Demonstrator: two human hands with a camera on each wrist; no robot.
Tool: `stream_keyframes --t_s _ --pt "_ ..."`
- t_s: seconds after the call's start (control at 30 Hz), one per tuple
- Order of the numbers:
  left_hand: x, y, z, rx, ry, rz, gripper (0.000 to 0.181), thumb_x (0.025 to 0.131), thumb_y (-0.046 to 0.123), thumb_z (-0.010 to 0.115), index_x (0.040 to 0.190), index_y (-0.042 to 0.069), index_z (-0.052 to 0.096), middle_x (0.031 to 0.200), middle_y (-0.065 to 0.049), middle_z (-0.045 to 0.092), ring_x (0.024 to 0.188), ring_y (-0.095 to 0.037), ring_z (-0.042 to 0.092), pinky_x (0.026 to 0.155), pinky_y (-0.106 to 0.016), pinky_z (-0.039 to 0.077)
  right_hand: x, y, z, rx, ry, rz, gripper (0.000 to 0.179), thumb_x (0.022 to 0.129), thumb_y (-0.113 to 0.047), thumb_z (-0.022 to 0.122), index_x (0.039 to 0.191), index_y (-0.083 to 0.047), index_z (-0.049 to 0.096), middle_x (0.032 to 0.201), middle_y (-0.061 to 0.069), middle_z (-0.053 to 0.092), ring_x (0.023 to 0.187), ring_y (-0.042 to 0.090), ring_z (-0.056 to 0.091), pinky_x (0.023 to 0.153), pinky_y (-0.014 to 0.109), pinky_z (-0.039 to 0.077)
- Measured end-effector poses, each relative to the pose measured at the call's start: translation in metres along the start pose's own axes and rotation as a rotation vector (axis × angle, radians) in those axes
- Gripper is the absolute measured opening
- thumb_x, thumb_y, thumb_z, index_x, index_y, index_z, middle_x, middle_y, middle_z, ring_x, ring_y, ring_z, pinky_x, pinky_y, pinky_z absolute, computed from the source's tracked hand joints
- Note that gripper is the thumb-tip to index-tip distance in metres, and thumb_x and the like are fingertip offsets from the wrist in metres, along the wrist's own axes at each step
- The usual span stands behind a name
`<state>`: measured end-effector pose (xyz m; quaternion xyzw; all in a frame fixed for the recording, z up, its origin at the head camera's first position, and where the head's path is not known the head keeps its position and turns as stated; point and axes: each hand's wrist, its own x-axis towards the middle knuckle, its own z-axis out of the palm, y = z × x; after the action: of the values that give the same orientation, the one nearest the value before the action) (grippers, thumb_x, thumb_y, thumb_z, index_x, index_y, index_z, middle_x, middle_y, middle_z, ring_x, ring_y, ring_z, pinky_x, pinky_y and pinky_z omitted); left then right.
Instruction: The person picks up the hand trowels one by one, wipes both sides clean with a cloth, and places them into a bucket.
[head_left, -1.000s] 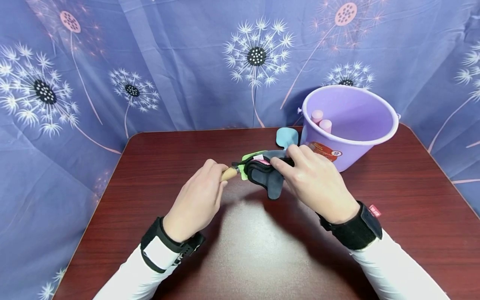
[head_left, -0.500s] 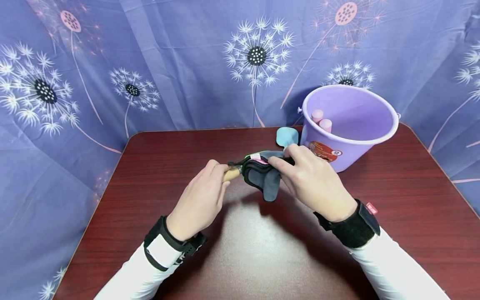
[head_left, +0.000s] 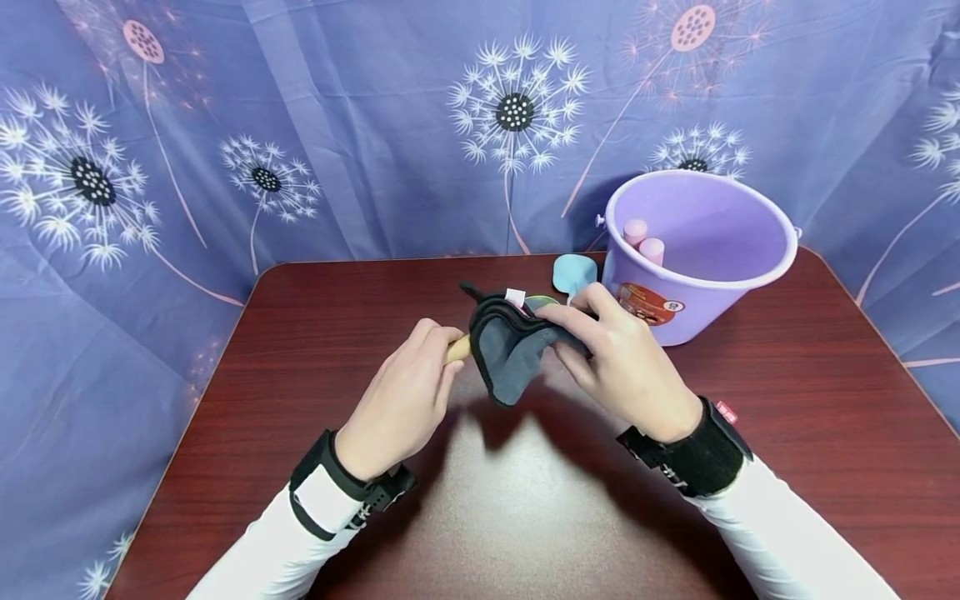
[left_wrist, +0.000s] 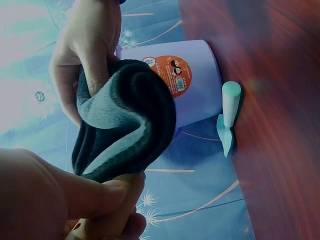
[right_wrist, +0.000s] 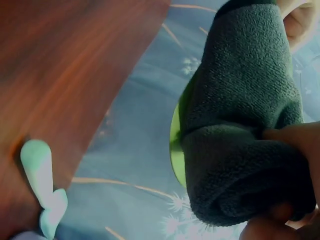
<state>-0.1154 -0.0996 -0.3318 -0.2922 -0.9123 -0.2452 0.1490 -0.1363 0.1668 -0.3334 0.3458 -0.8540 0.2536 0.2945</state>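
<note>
My left hand (head_left: 397,396) grips the pale wooden handle (head_left: 457,349) of a tool with a metal collar and a lime-green head. A grey cloth (head_left: 517,354) with black edging and a white tag wraps the head; its exact shape is hidden. With thumb and fingers, my right hand (head_left: 630,362) pinches the cloth from the right side. In the left wrist view, the folded cloth (left_wrist: 117,107) bunches just above the handle (left_wrist: 120,205). A strip of the green head (right_wrist: 176,147) shows past the cloth in the right wrist view. Both hands are above the table.
A purple bucket (head_left: 697,221) stands at the back right, with two pink rounded ends (head_left: 651,251) inside it. Left of the bucket, a pale blue-green tool (head_left: 574,273) lies on the brown table (head_left: 360,300). A blue dandelion-print curtain (head_left: 375,125) hangs behind.
The cloth has slid and spread leftward, covering the metal collar and most of the green head. My right hand has turned and shifted slightly left. The left hand stays nearly still.
</note>
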Motion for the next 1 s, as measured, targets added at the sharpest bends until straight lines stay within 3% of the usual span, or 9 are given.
stream_keyframes --t_s 0.2,0.7,0.83,1.0 --pt "-0.0005 0.0004 0.0001 -0.003 -0.002 -0.015 0.017 0.095 0.006 0.063 0.112 0.004 0.057 0.097 -0.002 0.047 0.081 -0.013 0.047 0.071 -0.028 0.044 -0.0007 -0.0027 0.0041 0.056 0.001 -0.014 0.033 0.089 -0.013 0.068 0.122 -0.015 0.069 0.099 0.004 0.051 0.083 0.013 0.049 0.068 0.028 0.044" --pt "-0.0004 -0.0003 -0.0026 -0.072 -0.006 -0.030 0.015 0.099 0.003 0.051 0.111 0.009 0.056 0.103 0.000 0.049 0.083 -0.010 0.050 0.072 -0.027 0.046 0.0013 -0.0050 0.0065 0.130 0.064 -0.120 0.036 0.087 -0.002 0.069 0.121 -0.011 0.068 0.104 0.007 0.054 0.091 0.015 0.052 0.073 0.024 0.044" --pt "-0.0002 -0.0003 -0.0032 -0.072 -0.012 -0.032 0.017 0.096 -0.001 0.051 0.109 0.008 0.056 0.103 0.000 0.049 0.081 -0.011 0.050 0.072 -0.026 0.045 0.0022 -0.0044 0.0076 0.121 0.071 -0.156 0.036 0.087 0.000 0.068 0.122 -0.009 0.068 0.105 0.010 0.055 0.091 0.017 0.053 0.073 0.026 0.046" --pt "0.0001 -0.0007 -0.0044 -0.068 -0.011 -0.023 0.013 0.097 0.001 0.052 0.108 0.007 0.055 0.101 -0.001 0.048 0.080 -0.011 0.049 0.071 -0.026 0.045 0.0003 -0.0019 0.0068 0.026 0.044 -0.198 0.035 0.090 -0.003 0.064 0.124 -0.011 0.067 0.110 0.014 0.056 0.098 0.024 0.055 0.080 0.034 0.048"
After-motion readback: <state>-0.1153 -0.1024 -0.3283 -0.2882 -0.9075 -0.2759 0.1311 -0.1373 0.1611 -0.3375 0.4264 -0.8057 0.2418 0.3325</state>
